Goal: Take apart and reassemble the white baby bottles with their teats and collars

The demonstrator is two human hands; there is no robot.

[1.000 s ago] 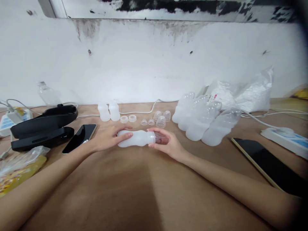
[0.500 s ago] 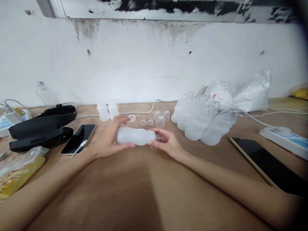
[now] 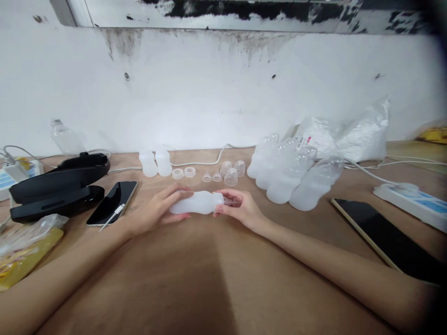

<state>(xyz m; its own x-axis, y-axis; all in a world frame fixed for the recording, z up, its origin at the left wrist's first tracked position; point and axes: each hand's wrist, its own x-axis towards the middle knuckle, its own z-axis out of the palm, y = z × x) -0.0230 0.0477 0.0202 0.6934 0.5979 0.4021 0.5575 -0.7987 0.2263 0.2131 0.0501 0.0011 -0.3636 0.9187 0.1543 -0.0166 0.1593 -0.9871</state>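
Note:
A frosted white bottle [image 3: 197, 203] lies on its side between my hands, its neck pointing right. My left hand [image 3: 162, 207] wraps round its base end. The fingers of my right hand [image 3: 240, 207] are closed round the neck end, where a clear nipple [image 3: 231, 202] shows partly between them. Behind the bottle are two white rings [image 3: 189, 172], two clear nipples [image 3: 217, 177] and three clear domed caps [image 3: 231, 177]. Two uncapped bottles [image 3: 163, 163] stand behind to the left. Several capped bottles [image 3: 310, 186] are grouped at the right.
At the left are a black headset-like object [image 3: 63, 181], a phone [image 3: 112, 203] with a white cable end, and a yellow bag [image 3: 28, 251]. On the right sit a large phone [image 3: 387, 237], a power strip [image 3: 415, 202] and white plastic bags [image 3: 363, 135] near the wall.
The bottle's base end has dropped slightly, and my left hand has moved a little lower and left round it. A second white ring, hidden before, now shows behind.

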